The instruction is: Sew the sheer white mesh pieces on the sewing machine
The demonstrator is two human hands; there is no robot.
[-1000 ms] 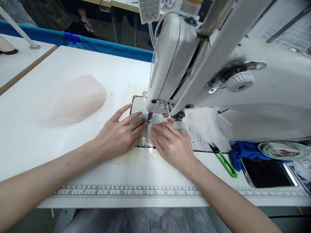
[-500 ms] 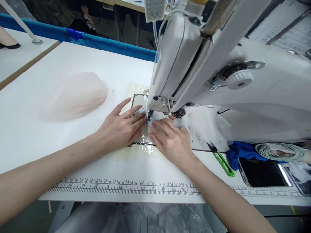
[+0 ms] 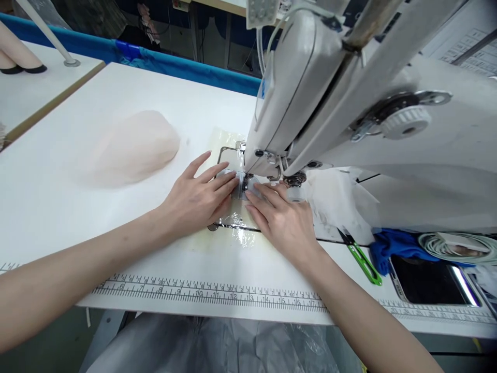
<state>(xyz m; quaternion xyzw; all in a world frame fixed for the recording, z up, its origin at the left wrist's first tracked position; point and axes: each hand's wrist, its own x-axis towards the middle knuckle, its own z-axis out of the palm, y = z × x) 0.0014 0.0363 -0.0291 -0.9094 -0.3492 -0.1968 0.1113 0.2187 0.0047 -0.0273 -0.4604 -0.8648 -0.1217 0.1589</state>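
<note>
My left hand [image 3: 200,199] lies palm down with its fingers spread, just left of the presser foot [image 3: 246,182] of a white sewing machine [image 3: 287,98]. On the other side, my right hand [image 3: 281,217] rests flat with its fingertips close to the foot. Between the fingertips is a small, thin greyish see-through piece [image 3: 238,192], whose kind I cannot make out; it lies over the machine bed. Clear shiny film [image 3: 240,221] covers part of the bed. A sheer pale pink fabric piece [image 3: 145,147] lies on the table to the left.
Right of my right hand lies crumpled white sheer fabric [image 3: 337,202]. Green thread snips [image 3: 365,264], a blue cloth [image 3: 382,248], a phone [image 3: 433,280] and coiled cord [image 3: 454,247] sit farther right. A printed ruler [image 3: 217,295] runs along the table's front edge.
The camera view has shifted slightly, so the scene sits a little farther right. Both hands stay flat beside the presser foot; the pink fabric piece lies in the same place.
</note>
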